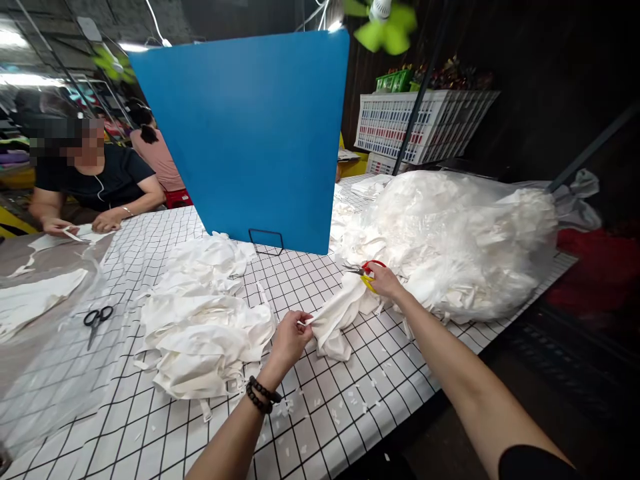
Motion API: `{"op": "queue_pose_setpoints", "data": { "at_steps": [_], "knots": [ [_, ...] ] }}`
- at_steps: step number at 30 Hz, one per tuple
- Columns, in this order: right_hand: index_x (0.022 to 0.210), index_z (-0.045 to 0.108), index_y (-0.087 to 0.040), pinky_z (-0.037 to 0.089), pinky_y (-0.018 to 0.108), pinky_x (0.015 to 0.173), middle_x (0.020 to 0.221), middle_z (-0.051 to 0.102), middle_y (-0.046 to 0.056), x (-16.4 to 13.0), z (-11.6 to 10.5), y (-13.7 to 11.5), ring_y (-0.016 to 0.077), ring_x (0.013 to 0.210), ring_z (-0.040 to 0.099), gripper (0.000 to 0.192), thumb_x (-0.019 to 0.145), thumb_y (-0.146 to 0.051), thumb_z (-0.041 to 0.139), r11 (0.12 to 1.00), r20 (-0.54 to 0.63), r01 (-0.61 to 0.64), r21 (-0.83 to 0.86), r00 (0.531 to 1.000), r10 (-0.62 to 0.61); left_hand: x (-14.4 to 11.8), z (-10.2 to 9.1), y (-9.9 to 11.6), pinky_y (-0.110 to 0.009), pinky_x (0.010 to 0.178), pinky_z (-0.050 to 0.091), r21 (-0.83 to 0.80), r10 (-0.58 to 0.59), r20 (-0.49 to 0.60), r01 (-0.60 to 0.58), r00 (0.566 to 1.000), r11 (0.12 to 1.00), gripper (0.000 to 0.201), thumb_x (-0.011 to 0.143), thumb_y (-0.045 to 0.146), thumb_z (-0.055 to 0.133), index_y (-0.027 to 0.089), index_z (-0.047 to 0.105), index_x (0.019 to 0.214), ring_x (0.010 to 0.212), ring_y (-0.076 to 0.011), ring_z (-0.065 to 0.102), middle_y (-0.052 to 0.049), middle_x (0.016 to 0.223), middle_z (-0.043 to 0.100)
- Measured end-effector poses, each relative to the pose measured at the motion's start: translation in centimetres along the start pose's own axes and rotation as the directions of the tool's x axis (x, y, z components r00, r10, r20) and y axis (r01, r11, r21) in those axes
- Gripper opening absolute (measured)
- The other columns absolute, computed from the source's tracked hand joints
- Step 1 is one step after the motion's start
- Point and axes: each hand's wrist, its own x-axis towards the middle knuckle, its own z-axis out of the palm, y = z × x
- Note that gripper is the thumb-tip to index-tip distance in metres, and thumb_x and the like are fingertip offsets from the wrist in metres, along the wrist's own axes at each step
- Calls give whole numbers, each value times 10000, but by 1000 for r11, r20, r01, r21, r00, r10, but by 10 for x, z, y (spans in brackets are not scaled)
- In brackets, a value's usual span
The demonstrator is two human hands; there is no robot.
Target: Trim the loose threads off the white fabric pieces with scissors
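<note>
My left hand (291,335), with dark beads round the wrist, pinches a corner of a white cloth piece (337,323) lying over the table. My right hand (384,280) is closed round scissors (369,279) with one red and one yellow handle; their blades point left, over the far end of that cloth. To the left of my left hand lies a loose heap of white cloth pieces (205,340). Beyond my right hand rests a big clear plastic bag (460,233) filled with more white cloth.
A blue board (250,140) stands upright on the checked tablecloth (295,277). Black scissors (98,320) lie at left, near a seated co-worker (95,180) handling white cloth. Small white scraps (353,400) dot the near edge. White crates (420,127) are stacked behind.
</note>
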Motion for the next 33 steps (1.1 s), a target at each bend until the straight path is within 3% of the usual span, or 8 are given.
{"op": "queue_pose_setpoints", "data": {
  "at_steps": [4,9,15,19,23,26,29,33],
  "knots": [
    [859,597,-176,435,274,646,792,635,13,1,-23,-17,142,661,552,111,787,-244,648,999,-48,50,-11,998,-51,7,-16,5,-239,575,488,-32,9,-117,-12,993,999,144,744,252,591,179,665,845,618,-121,579,-32,837,628],
    [884,539,-205,423,267,640,814,624,34,-53,-54,-57,168,708,553,93,793,-218,530,990,-179,143,10,974,-139,39,-35,4,-240,617,490,-108,-71,-286,41,956,993,214,763,285,577,166,626,934,688,-142,626,-41,837,655],
    [780,525,-214,382,256,563,678,576,2,-128,-36,-93,154,607,519,34,772,-181,523,967,-78,251,-52,964,-254,73,-42,-4,-269,657,498,-180,-219,-325,167,920,969,226,756,232,565,124,615,948,700,-158,637,-54,806,655],
    [768,535,-215,375,249,555,663,594,-9,-153,0,-91,152,596,522,43,756,-177,552,982,-78,181,-52,980,-184,43,-43,9,-307,737,489,-180,-262,-324,213,909,960,277,766,224,603,132,601,1027,787,-164,603,-87,966,619],
    [764,528,-204,370,268,566,615,577,-9,-164,23,-97,160,568,509,64,810,-234,561,958,-320,266,-105,903,-286,-28,-11,35,-278,546,469,-253,-304,-39,285,952,925,296,752,419,677,124,659,778,580,-147,560,-55,752,618],
    [790,533,-192,367,289,600,617,581,-4,-172,30,-109,168,577,531,83,859,-237,542,917,-363,348,-196,842,-398,-71,21,51,-239,434,396,-575,-359,339,494,870,652,445,837,538,541,113,659,783,495,-102,473,-50,748,608],
    [769,532,-191,347,309,609,602,574,1,-181,35,-121,173,570,538,117,883,-215,525,886,-332,356,-298,832,-445,-88,36,59,-197,424,339,-804,-418,400,531,816,268,357,847,475,566,123,632,843,530,-83,444,-21,757,588],
    [703,508,-200,325,313,594,563,544,0,-196,44,-132,167,543,522,191,894,-212,514,883,-312,331,-331,845,-434,-92,34,62,-174,402,264,-796,-465,558,601,687,-68,197,812,313,641,127,607,863,525,-70,468,-2,737,589]
  ]
}}
